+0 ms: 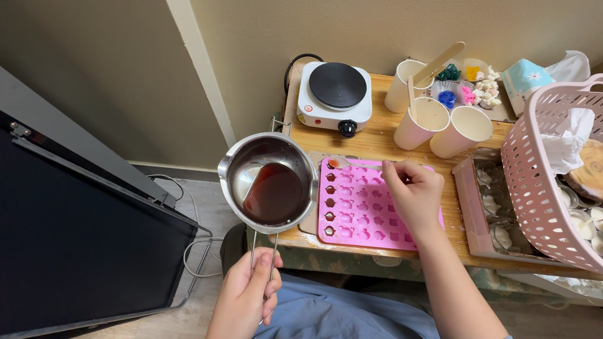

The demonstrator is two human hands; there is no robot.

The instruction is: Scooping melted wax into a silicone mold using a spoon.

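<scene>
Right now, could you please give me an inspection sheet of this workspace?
Surface: wooden table, crowded.
Job's things: steel pot of dark red liquid, tilted beside pink mould; spoon over the mould's top edge.
Clutter: hot plate, three paper cups, pink basket.
Hands: left hand grips the pot handle; right hand pinches the spoon.
Cables: black cord behind the hot plate.
Surroundings: beige wall, dark panel at left.

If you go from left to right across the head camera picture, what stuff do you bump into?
Black screen → metal saucepan of dark red liquid, held by the left hand → pink mould → right hand holding a spoon → pink basket.
</scene>
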